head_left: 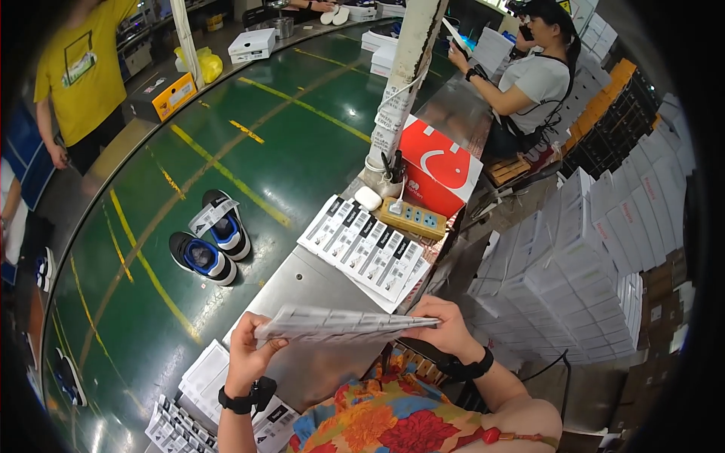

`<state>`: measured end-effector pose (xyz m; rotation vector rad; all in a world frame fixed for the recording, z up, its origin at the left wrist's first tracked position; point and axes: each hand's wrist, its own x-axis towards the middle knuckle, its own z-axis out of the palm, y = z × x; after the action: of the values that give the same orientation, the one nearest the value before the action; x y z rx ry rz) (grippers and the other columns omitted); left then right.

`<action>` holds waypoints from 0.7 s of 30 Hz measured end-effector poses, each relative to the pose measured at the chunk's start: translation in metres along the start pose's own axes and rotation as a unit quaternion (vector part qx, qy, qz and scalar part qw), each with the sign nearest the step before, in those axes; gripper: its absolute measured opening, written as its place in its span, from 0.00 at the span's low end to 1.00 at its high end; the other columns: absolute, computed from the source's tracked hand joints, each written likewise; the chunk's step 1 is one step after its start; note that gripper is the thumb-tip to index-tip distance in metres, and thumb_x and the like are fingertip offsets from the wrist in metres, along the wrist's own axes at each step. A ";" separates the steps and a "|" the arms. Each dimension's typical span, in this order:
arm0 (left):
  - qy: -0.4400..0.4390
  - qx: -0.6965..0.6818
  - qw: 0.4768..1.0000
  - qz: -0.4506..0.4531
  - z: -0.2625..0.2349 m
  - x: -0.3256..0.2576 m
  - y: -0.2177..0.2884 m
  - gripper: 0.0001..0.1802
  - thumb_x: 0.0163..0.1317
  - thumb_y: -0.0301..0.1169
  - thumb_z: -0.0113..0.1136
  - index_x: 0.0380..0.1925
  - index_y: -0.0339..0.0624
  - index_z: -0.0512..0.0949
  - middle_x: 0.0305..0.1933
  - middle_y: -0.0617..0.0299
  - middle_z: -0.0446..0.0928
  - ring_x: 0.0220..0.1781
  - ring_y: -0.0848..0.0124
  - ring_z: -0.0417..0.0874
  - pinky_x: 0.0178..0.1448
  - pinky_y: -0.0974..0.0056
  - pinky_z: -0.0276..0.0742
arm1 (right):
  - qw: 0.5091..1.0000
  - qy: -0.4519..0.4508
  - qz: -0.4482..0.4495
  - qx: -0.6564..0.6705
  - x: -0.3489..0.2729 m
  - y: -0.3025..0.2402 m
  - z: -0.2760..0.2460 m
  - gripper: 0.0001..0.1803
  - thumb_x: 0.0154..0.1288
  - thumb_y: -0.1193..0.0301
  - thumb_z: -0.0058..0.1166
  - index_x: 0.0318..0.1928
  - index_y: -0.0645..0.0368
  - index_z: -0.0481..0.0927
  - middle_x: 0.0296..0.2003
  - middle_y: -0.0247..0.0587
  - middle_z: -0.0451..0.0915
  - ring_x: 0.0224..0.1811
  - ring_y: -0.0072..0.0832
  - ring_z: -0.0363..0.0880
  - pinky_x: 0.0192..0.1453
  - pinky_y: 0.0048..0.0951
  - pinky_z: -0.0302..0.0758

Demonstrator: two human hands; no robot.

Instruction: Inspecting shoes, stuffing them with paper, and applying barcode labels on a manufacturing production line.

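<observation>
A stack of thin printed paper sheets (332, 323) is held up edge-on in front of me, over the metal worktop. My left hand (248, 343) pinches its left end between thumb and fingers. The right end is gripped by my right hand (440, 326). Just beyond lie several label sheets (365, 249) with black-and-white printing, fanned in a pile on the metal worktop (302, 283). On the green surface to the left stands a pair of black shoes (215, 240) with blue lining, a paper label strip (214, 217) lying across one of them.
More label sheets (177, 430) lie by my left forearm. A yellow power strip (412, 217), a red box (438, 164) and a white post (398, 98) stand beyond the pile. White shoeboxes (559, 264) are stacked at right. Other people (529, 90) work around the green conveyor (287, 136).
</observation>
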<state>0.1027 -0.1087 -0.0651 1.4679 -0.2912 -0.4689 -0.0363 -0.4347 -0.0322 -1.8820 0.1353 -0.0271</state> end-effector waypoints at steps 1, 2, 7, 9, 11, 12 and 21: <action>-0.003 0.000 1.000 0.002 0.000 0.003 0.001 0.15 0.52 0.19 0.66 0.33 0.40 0.69 0.35 0.65 0.78 0.40 0.76 0.77 0.48 0.69 0.73 | 0.997 0.035 -0.071 -0.018 0.003 -0.007 -0.002 0.13 0.49 0.75 0.73 0.38 0.59 0.87 0.29 0.31 0.77 0.34 0.22 0.75 0.39 0.23 0.71; -0.016 0.058 0.998 0.032 0.000 0.007 0.002 0.14 0.53 0.18 0.65 0.34 0.40 0.69 0.37 0.61 0.81 0.41 0.74 0.80 0.49 0.69 0.74 | 0.995 0.034 -0.097 -0.015 0.006 -0.009 -0.003 0.16 0.46 0.79 0.73 0.39 0.58 0.87 0.30 0.31 0.76 0.34 0.23 0.75 0.40 0.23 0.71; -0.004 0.163 0.987 -0.003 -0.001 0.019 -0.025 0.15 0.53 0.17 0.62 0.42 0.35 0.76 0.40 0.56 0.84 0.42 0.71 0.84 0.50 0.68 0.77 | 0.992 -0.001 -0.122 -0.019 0.023 0.014 0.014 0.15 0.51 0.78 0.72 0.41 0.59 0.86 0.35 0.34 0.78 0.37 0.23 0.77 0.42 0.24 0.73; 0.001 0.159 0.987 -0.012 0.003 0.019 -0.026 0.16 0.54 0.19 0.64 0.45 0.35 0.77 0.40 0.57 0.84 0.42 0.72 0.84 0.50 0.68 0.78 | 0.993 0.013 -0.103 0.058 0.026 0.027 0.020 0.17 0.54 0.78 0.70 0.46 0.62 0.83 0.36 0.33 0.79 0.40 0.21 0.78 0.44 0.23 0.74; 0.007 0.203 0.979 -0.033 0.006 0.022 -0.028 0.15 0.57 0.22 0.65 0.44 0.34 0.77 0.40 0.57 0.84 0.42 0.71 0.84 0.50 0.67 0.78 | 0.991 0.001 -0.024 0.133 0.027 0.033 0.026 0.17 0.59 0.77 0.67 0.49 0.64 0.80 0.39 0.33 0.81 0.43 0.20 0.78 0.48 0.25 0.75; 0.006 0.204 0.979 -0.029 0.008 0.025 -0.029 0.16 0.58 0.24 0.66 0.46 0.33 0.76 0.41 0.56 0.85 0.43 0.70 0.85 0.49 0.66 0.79 | 0.992 0.019 -0.025 0.120 0.029 0.040 0.031 0.16 0.61 0.76 0.65 0.49 0.64 0.80 0.41 0.34 0.81 0.44 0.21 0.78 0.50 0.26 0.75; 0.049 0.230 0.972 -0.001 0.010 0.020 -0.015 0.17 0.58 0.26 0.66 0.43 0.33 0.71 0.37 0.50 0.83 0.39 0.65 0.84 0.46 0.63 0.77 | 0.988 0.066 -0.017 0.142 0.009 0.037 0.055 0.17 0.67 0.74 0.59 0.55 0.64 0.77 0.46 0.36 0.83 0.49 0.20 0.77 0.53 0.26 0.74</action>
<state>0.1137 -0.1276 -0.0810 1.9371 -0.3326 -0.3407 -0.0261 -0.3947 -0.0852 -1.5981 0.1812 -0.1859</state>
